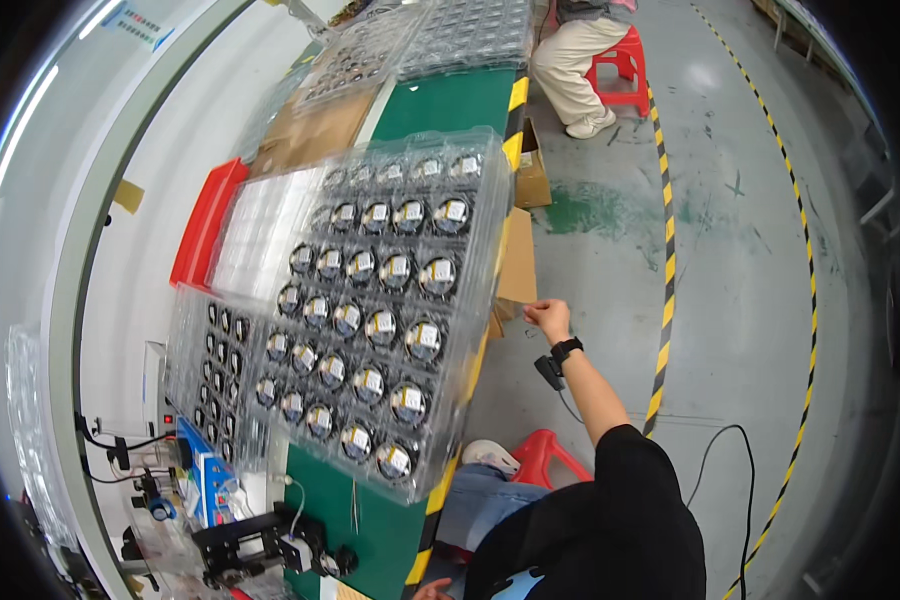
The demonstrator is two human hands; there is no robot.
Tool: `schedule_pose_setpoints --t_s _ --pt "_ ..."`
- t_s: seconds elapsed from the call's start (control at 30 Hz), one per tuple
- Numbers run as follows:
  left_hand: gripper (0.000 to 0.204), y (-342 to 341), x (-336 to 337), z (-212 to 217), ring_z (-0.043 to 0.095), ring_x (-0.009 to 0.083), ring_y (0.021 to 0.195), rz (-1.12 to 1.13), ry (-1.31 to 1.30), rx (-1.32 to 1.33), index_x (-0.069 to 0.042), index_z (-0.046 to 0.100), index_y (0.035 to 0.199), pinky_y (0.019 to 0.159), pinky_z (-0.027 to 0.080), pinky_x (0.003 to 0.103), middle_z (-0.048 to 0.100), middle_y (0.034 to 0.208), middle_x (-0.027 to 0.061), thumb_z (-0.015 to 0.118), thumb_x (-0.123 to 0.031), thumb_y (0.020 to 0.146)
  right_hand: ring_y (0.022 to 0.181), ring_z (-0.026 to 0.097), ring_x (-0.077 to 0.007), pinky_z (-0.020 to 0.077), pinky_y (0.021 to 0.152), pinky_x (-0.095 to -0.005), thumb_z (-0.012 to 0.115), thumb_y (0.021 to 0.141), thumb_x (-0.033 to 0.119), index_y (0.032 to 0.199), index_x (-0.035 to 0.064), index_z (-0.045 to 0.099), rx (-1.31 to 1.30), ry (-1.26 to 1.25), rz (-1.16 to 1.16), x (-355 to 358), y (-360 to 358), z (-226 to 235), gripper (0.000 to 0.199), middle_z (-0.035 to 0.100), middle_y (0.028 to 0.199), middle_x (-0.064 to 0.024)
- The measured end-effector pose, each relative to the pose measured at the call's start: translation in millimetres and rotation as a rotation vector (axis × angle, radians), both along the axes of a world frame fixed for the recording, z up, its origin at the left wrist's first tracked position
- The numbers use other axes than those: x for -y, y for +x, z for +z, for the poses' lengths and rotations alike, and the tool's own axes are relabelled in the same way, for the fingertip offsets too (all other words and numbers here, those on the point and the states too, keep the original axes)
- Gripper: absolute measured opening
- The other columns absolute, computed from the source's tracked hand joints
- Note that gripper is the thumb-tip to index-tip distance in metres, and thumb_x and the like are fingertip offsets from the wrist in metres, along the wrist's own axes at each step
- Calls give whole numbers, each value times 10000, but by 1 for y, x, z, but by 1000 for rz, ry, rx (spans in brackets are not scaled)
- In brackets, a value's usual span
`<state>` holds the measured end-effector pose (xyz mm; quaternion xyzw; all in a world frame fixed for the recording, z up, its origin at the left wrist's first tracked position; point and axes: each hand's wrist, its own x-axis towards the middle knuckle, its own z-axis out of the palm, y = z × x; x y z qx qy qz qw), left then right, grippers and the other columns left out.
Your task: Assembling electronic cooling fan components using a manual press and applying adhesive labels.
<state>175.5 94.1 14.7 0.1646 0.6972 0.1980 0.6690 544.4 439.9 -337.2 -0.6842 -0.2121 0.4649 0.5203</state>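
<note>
My right hand (548, 318), wearing a black watch (567, 349), reaches out past the table's edge beside an open cardboard box (516, 265). Its fingers are pinched together; what they hold, if anything, is too small to make out. My left hand (432, 591) shows only in part at the lower edge, so its fingers cannot be read. On the table lies a large clear plastic tray (488, 190) with rows of round black parts (437, 277) bearing white and yellow labels. A few pockets at its near left corner hold no part.
A smaller clear tray of black parts (217, 375) and a red bin (208, 222) stand beyond the large tray. A black fixture (260, 545) sits on the green mat (370, 530). Another person (580, 60) sits on a red stool (625, 75). A black cable (745, 470) crosses the floor.
</note>
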Motion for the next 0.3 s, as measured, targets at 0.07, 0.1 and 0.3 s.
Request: schedule_pose_setpoints --t_s 0.07,0.1,0.3 --pt "375 4 -13 -4 520 71 568 65 -55 7 -47 544 1237 494 395 186 586 729 30 484 -321 988 628 639 -107 537 604 -244 743 784 93 883 -62 681 -35 -118 -48 -20 -20 -22 194 682 749 -61" --pt "381 6 -16 -3 519 75 564 96 -89 14 -47 540 1244 492 396 188 587 727 32 491 -322 985 627 640 -110 540 607 -253 750 778 114 889 -63 681 -49 -184 -73 -28 -29 -31 220 686 754 -66" --pt "425 -6 -14 -12 531 80 550 128 -80 -45 -84 502 1302 504 405 170 612 733 39 494 -362 980 862 664 -178 538 763 -371 658 802 526 1189 -16 598 -1179 200 -516 -119 -102 11 669 675 1006 -208"
